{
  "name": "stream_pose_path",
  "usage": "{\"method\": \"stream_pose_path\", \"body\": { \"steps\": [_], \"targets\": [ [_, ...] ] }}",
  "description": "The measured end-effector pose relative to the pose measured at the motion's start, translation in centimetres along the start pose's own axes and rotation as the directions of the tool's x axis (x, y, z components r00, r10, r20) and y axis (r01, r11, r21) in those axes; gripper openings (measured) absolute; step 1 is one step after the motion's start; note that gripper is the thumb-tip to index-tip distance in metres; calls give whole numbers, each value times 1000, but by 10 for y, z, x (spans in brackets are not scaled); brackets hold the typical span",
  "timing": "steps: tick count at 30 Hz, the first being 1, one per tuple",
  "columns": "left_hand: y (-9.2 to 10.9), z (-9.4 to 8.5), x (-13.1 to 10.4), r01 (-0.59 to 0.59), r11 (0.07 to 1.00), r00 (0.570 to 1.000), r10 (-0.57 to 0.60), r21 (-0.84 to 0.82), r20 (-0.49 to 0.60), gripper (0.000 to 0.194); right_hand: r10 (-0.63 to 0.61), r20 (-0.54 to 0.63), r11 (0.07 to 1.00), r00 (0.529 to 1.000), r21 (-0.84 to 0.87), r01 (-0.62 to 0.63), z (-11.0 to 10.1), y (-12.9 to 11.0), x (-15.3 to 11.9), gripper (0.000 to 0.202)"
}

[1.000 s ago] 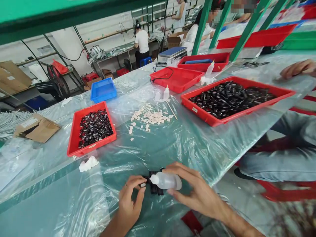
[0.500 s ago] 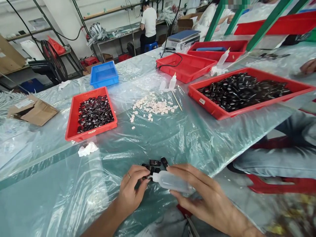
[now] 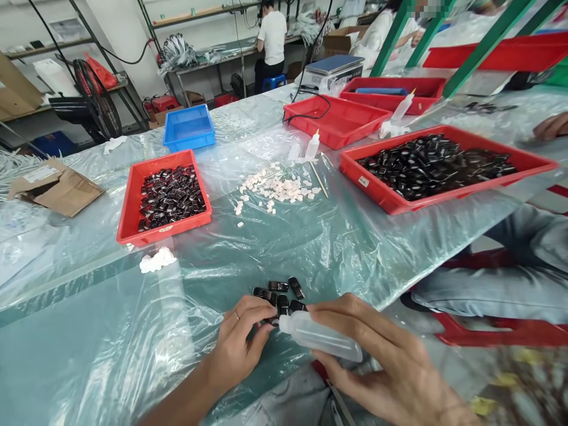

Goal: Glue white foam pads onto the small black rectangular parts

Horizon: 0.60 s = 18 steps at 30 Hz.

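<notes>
At lower centre of the frame, my right hand [image 3: 377, 361] wraps a soft translucent squeeze bottle [image 3: 322, 336], nozzle tilted toward glossy black rectangular clips [image 3: 279, 296] on the crinkled, plastic-sheeted tabletop [image 3: 310, 248]; my left hand [image 3: 239, 349] pinches one clip, fingers curled.

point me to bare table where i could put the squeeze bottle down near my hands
Bare plastic sheet lies between the small red tray and the loose black parts, and right of the white pieces up to the big red tray. It is crowded around the left hand and right hand with the bottle.
</notes>
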<state>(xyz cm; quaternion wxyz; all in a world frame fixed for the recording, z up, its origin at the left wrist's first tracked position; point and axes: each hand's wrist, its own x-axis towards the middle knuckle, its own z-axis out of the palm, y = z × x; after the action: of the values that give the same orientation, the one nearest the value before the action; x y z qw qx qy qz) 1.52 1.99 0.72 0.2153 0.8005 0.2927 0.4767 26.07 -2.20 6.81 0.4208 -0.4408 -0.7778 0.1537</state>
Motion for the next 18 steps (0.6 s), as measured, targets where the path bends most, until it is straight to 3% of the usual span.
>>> {"method": "stream_pose_path", "body": {
  "steps": [5, 13, 15, 18],
  "targets": [
    [1, -1, 0, 12, 1000, 1000, -12, -11, 18, 19, 21, 51, 1000, 998, -13, -21, -2, 1, -1, 53],
    [4, 0, -1, 70, 997, 997, -70, -16, 40, 18, -21, 65, 980, 998, -197, 33, 4, -2, -27, 57],
    [6, -1, -4, 124, 992, 991, -125, 27, 51, 18, 26, 44, 992, 999, -126, -21, 6, -1, -21, 54],
    [8, -3, -15, 249, 964, 964, -256, 97, 71, 16, 217, 16, 969, 976, 121, -218, 10, 7, -7, 37]
  ]
}}
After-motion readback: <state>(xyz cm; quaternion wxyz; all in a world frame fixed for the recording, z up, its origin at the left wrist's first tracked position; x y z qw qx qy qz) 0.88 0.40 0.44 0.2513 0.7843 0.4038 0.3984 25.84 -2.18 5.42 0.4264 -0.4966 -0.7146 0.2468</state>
